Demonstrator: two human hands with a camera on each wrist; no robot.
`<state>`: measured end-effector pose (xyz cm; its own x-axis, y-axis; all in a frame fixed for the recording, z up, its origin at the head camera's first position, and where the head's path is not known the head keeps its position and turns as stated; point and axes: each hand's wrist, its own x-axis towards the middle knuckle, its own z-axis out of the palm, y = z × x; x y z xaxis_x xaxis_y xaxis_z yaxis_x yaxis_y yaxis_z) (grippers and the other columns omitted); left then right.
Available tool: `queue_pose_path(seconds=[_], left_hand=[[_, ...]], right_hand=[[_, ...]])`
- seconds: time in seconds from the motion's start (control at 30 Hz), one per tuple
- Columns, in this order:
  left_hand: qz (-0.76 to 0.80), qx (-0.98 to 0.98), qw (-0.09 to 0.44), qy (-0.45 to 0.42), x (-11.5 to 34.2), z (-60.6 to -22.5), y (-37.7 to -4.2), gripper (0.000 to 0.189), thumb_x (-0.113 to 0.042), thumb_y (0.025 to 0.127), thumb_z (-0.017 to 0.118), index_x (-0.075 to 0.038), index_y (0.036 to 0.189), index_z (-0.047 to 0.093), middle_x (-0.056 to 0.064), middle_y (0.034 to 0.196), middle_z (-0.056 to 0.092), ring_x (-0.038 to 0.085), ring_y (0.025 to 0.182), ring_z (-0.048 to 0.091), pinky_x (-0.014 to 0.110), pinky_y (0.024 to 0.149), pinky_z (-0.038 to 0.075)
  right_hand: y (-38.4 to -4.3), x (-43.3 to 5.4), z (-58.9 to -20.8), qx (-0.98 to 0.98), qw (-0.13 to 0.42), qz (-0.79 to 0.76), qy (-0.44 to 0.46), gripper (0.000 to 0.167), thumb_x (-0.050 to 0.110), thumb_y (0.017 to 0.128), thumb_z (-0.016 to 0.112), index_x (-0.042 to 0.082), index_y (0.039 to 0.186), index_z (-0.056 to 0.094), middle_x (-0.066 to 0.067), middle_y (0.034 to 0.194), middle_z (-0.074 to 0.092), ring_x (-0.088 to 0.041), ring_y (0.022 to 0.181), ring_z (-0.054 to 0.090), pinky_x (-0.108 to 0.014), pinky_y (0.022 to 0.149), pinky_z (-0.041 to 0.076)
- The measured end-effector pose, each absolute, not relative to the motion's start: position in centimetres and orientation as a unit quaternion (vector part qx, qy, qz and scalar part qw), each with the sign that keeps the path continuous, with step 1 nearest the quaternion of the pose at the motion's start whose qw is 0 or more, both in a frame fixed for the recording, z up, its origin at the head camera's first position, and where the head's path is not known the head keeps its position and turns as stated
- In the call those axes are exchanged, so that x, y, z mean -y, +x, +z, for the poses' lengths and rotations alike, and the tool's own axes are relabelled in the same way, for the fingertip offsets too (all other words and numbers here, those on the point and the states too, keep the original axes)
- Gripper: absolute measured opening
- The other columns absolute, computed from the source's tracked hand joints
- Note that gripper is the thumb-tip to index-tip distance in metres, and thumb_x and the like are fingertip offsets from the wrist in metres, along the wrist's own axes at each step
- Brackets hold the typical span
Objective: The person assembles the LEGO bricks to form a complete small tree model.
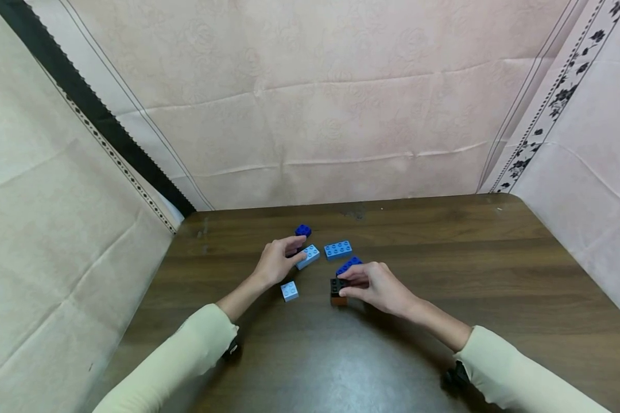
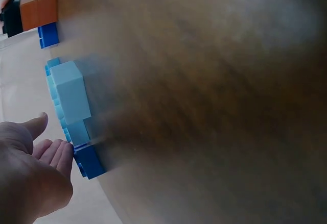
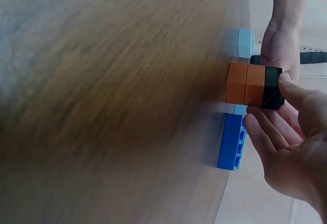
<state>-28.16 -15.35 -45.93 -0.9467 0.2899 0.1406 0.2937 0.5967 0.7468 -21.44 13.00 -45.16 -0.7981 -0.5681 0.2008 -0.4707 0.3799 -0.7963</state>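
My right hand [image 1: 381, 288] pinches a black toy brick [image 3: 273, 88] between thumb and fingers. That black brick sits on top of two stacked orange-brown bricks [image 3: 245, 84], which stand on the table. My left hand [image 1: 279, 259] is held low, thumb and fingers apart with nothing between them. In the head view its thumb overlaps a long light blue brick [image 1: 308, 256]. By its fingertips in the left wrist view is a dark blue brick [image 2: 89, 161], which shows beyond the fingers in the head view.
A medium blue brick [image 1: 338, 249] and a long dark blue brick [image 1: 349, 265] lie between the hands, the latter behind the right fingers. Nearer the front is a small light blue brick [image 1: 289, 291]. Pale cloth [image 1: 341, 115] hangs behind the wooden table [image 1: 470, 241].
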Motion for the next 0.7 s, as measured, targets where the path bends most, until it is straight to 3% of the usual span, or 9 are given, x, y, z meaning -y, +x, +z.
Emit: queue_pose_path(seconds=[0.7], left_hand=[[-0.341, 0.925, -0.023, -0.167, 15.24, -46.59, -27.9, 0.055, -0.015, 0.099, 0.078, -0.006, 0.151, 0.06, 0.014, 0.152, 0.059, 0.034, 0.139, 0.057, 0.052, 0.11, 0.05]], right_hand=[[-21.42, -13.03, -45.25, -0.829, 0.054, -0.46, -0.314, 0.028, 0.016, 0.098, 0.079, 0.002, 0.123, 0.076, -0.008, 0.115, 0.078, -0.021, 0.108, 0.075, -0.036, 0.092, 0.061]])
